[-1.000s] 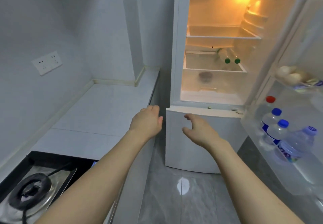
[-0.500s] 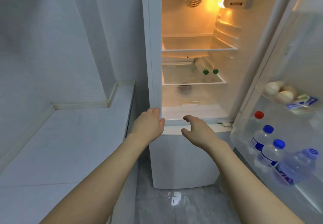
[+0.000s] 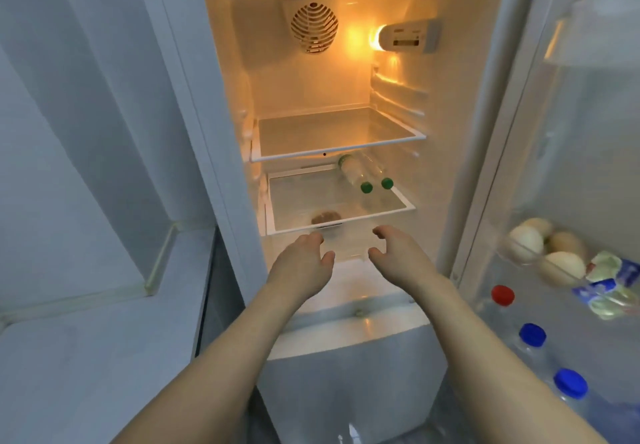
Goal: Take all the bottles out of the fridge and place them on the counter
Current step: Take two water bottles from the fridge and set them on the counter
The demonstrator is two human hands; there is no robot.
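Note:
The fridge (image 3: 460, 132) stands open and lit. Two clear bottles with green caps (image 3: 360, 173) lie on their sides on the lower glass shelf (image 3: 346, 215). In the door rack at the right stand a red-capped bottle (image 3: 502, 296) and two blue-capped bottles (image 3: 533, 336). My left hand (image 3: 304, 260) and my right hand (image 3: 394, 253) reach side by side just below that shelf's front edge, fingers loosely curled, holding nothing. The grey counter (image 3: 86, 357) lies at the left.
The open fridge door (image 3: 581, 166) fills the right side, with eggs (image 3: 540, 246) and small packets (image 3: 609, 291) in a rack above the bottles. A small brown thing (image 3: 325, 218) lies at the lower shelf's front. The upper shelf (image 3: 339, 132) holds nothing.
My view has moved closer to the fridge and upward. Both hands have advanced from the freezer door's top edge into the fridge compartment, toward the lower shelf.

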